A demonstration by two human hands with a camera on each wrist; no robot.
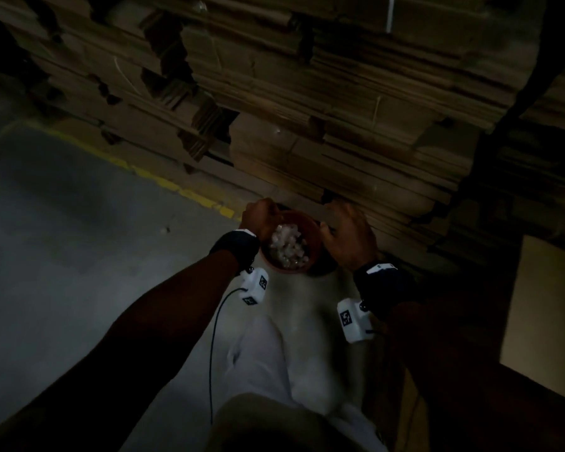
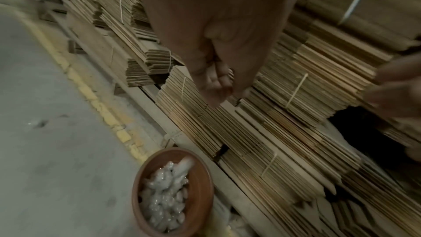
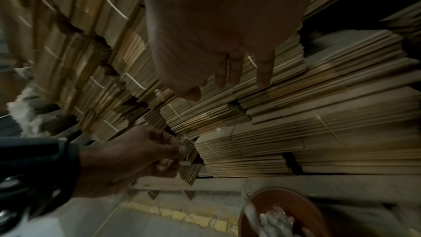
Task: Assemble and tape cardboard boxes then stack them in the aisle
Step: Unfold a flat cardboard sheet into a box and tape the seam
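I stand in a dim aisle facing the stacks (image 1: 340,102) of flattened cardboard boxes, bundled with pale string and piled on a pallet (image 2: 159,114) at floor level. No box is assembled; every one in view lies flat in the bundles.

My left hand (image 1: 258,216) reaches low to the front edge of the stacks. In the right wrist view its fingers (image 3: 168,150) are curled and pinch something thin and pale at the corner of a bundle (image 3: 191,165); it looks like the string, but the blur leaves me unsure. In the left wrist view the same fingers (image 2: 216,82) are bunched tight together against the cardboard edges.

My right hand (image 1: 349,236) hovers beside it, near the same low edge. From the right wrist view its fingers (image 3: 264,71) hang down, spread and only slightly bent, and I cannot tell whether the tips touch the cardboard. It holds nothing that I can see.

Between and below my hands sits a round reddish-brown tub (image 1: 310,236) holding a heap of glossy, crumpled clear plastic (image 1: 287,246). It stands on the floor just beside the pallet.

A worn yellow line (image 1: 163,182) runs across the grey concrete floor (image 1: 62,256) along the foot of the stacks. To my right a flat pale cardboard sheet (image 1: 548,308) shows.
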